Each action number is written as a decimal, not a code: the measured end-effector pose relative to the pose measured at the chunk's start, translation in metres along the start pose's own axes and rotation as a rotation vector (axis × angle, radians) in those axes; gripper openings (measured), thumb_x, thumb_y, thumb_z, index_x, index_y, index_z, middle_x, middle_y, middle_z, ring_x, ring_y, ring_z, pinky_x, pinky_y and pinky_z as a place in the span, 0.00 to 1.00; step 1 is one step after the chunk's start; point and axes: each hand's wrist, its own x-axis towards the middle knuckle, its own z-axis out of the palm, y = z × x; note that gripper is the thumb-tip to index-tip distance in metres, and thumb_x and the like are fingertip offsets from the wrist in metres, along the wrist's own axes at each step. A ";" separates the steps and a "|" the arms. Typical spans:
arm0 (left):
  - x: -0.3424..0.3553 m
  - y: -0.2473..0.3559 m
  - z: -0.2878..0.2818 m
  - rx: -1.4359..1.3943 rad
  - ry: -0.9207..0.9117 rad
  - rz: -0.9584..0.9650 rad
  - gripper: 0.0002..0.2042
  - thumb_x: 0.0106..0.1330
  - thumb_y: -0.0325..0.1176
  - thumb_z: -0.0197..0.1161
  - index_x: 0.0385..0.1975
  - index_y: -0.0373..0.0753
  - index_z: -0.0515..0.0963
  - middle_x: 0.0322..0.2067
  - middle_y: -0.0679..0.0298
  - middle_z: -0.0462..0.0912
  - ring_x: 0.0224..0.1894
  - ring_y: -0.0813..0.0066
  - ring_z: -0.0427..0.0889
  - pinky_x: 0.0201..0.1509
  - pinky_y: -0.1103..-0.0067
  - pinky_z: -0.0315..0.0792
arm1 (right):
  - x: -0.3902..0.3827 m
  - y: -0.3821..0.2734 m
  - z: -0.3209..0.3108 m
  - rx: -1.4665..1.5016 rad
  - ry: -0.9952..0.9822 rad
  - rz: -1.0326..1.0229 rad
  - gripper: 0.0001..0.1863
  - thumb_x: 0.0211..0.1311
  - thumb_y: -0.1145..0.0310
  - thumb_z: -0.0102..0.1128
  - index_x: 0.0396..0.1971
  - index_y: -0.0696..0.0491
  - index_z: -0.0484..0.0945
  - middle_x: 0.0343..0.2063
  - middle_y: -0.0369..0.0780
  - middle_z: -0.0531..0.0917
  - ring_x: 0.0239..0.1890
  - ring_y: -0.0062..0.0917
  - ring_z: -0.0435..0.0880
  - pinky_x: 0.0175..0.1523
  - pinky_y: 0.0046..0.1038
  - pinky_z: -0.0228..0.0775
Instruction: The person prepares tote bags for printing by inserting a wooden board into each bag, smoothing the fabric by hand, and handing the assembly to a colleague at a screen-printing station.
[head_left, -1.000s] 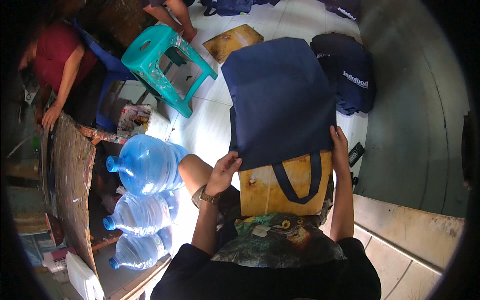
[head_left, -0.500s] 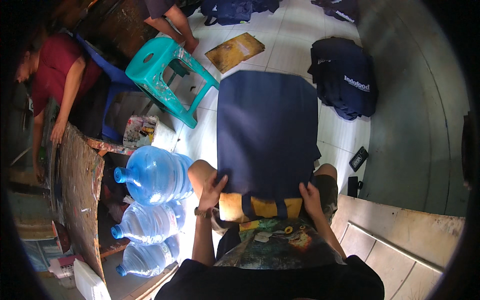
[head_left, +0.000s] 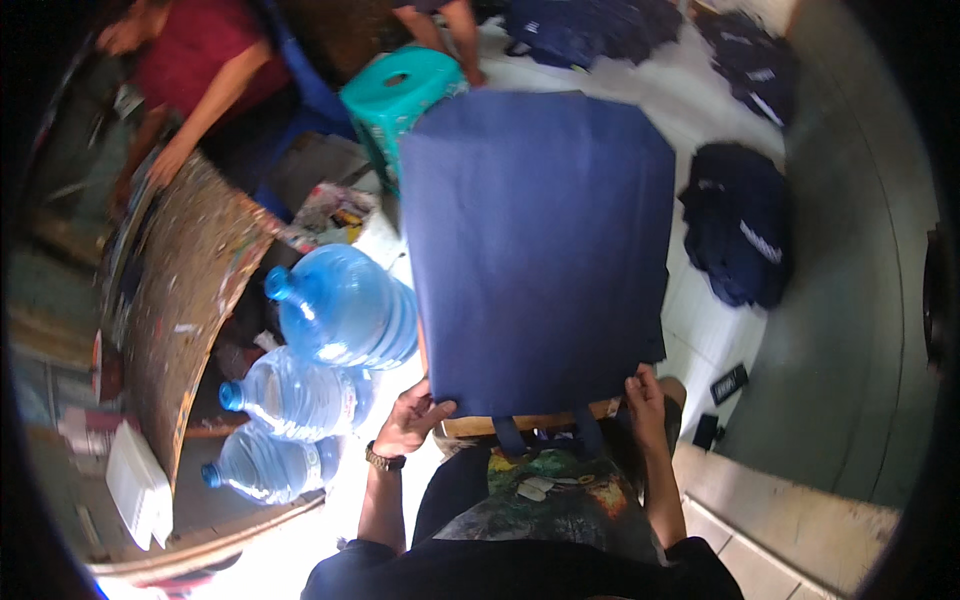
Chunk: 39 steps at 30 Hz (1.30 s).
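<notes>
A flat navy cloth bag [head_left: 540, 250] is spread out over my lap, its two dark handles [head_left: 510, 436] hanging at the near edge. My left hand [head_left: 412, 418] pinches the bag's near left corner, thumb on top and fingers underneath. At the near right corner, my right hand [head_left: 646, 398] grips the edge between thumb and fingers. A strip of a yellowish-brown board [head_left: 468, 427] shows beneath the bag; the rest of it is hidden.
Several large blue water jugs [head_left: 345, 310] lie to my left, beside a paint-stained wooden table [head_left: 200, 245]. A green stool [head_left: 400, 85] stands ahead. Navy cloth piles [head_left: 735, 225] lie at right and far ahead. A person in red [head_left: 205, 60] works at far left.
The bag now looks larger and covers more of the board. Both hands still hold its near corners. My view has swung, shifting the jugs, stool and cloth piles in the picture.
</notes>
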 end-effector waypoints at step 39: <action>-0.169 0.191 -0.114 1.711 1.140 0.269 0.32 0.46 0.48 0.74 0.50 0.36 0.79 0.52 0.57 0.80 0.58 0.65 0.76 0.62 0.67 0.66 | 0.067 -0.154 0.482 -0.399 -0.537 -1.624 0.13 0.65 0.69 0.50 0.24 0.55 0.81 0.25 0.36 0.83 0.34 0.30 0.82 0.40 0.32 0.64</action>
